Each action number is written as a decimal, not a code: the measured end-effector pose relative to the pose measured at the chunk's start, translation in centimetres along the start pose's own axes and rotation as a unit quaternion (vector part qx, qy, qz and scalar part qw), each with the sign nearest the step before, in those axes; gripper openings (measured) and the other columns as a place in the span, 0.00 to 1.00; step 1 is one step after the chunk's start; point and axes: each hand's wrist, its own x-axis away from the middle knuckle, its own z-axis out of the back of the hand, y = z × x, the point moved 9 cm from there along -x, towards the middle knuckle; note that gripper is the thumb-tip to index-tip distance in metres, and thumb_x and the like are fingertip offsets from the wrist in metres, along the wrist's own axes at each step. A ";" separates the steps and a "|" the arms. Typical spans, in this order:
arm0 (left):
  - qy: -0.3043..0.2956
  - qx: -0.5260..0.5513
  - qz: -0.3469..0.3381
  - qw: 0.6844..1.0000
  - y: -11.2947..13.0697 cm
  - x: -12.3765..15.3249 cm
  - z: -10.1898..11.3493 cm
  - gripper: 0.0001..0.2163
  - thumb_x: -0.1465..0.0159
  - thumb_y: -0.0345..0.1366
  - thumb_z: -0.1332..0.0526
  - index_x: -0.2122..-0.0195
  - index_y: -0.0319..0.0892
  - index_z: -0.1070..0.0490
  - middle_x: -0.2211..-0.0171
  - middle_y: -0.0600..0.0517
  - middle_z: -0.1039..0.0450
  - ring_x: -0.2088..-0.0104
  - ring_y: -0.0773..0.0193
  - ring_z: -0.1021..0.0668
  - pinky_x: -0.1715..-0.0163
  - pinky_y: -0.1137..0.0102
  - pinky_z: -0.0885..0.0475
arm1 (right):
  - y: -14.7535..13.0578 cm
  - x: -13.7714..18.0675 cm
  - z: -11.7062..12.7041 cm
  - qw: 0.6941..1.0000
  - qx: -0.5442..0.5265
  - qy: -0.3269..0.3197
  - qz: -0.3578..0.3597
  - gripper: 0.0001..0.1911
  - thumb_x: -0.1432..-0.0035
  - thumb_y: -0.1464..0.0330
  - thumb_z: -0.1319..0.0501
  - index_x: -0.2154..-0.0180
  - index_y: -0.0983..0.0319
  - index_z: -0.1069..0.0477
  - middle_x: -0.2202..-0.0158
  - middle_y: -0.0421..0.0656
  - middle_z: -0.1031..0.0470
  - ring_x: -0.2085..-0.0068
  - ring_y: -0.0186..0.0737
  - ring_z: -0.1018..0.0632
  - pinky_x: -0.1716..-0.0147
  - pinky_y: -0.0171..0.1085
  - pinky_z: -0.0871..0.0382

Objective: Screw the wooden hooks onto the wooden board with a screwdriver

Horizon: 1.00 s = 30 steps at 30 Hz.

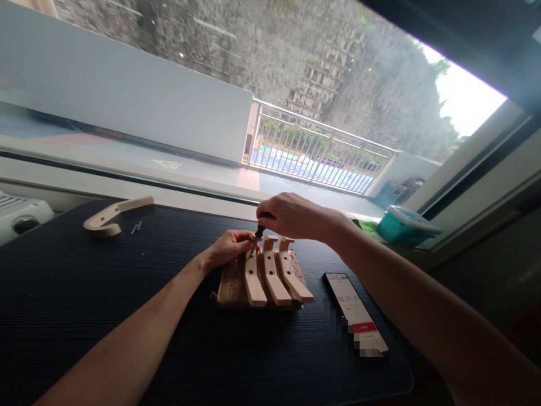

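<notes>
A wooden base board (230,285) lies on the black table (84,304) with three pale wooden hooks (273,276) side by side on it. My right hand (291,217) is closed round the black handle of a screwdriver (258,232) whose tip points down at the top of the leftmost hook. My left hand (230,247) is closed at the board's upper left, fingers pinched against that hook right by the screwdriver tip. Whether a screw sits under the tip is hidden.
A loose wooden hook (112,217) and small screws (136,227) lie at the table's far left. A phone (355,313) showing a timer lies right of the board. A teal box (406,225) sits on the windowsill, a white appliance (19,217) at far left.
</notes>
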 end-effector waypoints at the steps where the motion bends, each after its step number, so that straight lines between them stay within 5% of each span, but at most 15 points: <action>1: 0.008 -0.009 -0.007 1.000 0.1 0.0 0.1 0.14 0.47 0.46 0.37 0.70 0.39 0.24 0.74 0.53 0.24 0.72 0.65 0.26 0.70 0.72 0.32 | 0.0 0.0 0.0 1.000 -0.001 -0.001 0.000 0.14 0.40 0.68 0.48 0.64 0.65 0.25 0.72 0.44 0.25 0.75 0.30 0.34 0.74 0.32 0.46; 11: 0.064 -0.036 -0.034 0.997 1.2 0.3 0.3 0.16 0.47 0.50 0.38 0.74 0.39 0.29 0.78 0.55 0.30 0.75 0.68 0.30 0.73 0.73 0.35 | -0.1 0.1 -0.1 1.000 -0.004 -0.012 -0.009 0.14 0.39 0.67 0.47 0.63 0.65 0.24 0.71 0.45 0.24 0.74 0.30 0.33 0.74 0.31 0.45; 22: 0.057 -0.037 -0.018 0.998 0.9 0.8 0.6 0.19 0.48 0.50 0.38 0.66 0.39 0.25 0.71 0.51 0.24 0.70 0.62 0.24 0.68 0.69 0.30 | 0.1 0.7 0.1 1.000 -0.007 -0.023 -0.003 0.13 0.41 0.68 0.47 0.65 0.64 0.24 0.73 0.43 0.25 0.76 0.30 0.33 0.74 0.31 0.45; 25: 0.102 -0.071 -0.027 0.992 1.8 1.4 2.0 0.20 0.50 0.48 0.37 0.60 0.39 0.25 0.67 0.49 0.24 0.64 0.58 0.24 0.63 0.66 0.29 | 0.0 1.1 0.0 0.999 -0.015 -0.029 -0.009 0.13 0.41 0.69 0.47 0.65 0.64 0.24 0.73 0.43 0.24 0.75 0.29 0.32 0.74 0.31 0.45; 30: 0.182 -0.189 -0.066 0.963 4.0 3.8 3.1 0.08 0.49 0.40 0.38 0.71 0.43 0.23 0.70 0.51 0.28 0.63 0.58 0.28 0.56 0.64 0.34 | -0.3 1.5 0.2 1.000 -0.003 -0.017 -0.008 0.12 0.41 0.70 0.46 0.65 0.65 0.24 0.71 0.44 0.23 0.74 0.30 0.32 0.74 0.31 0.44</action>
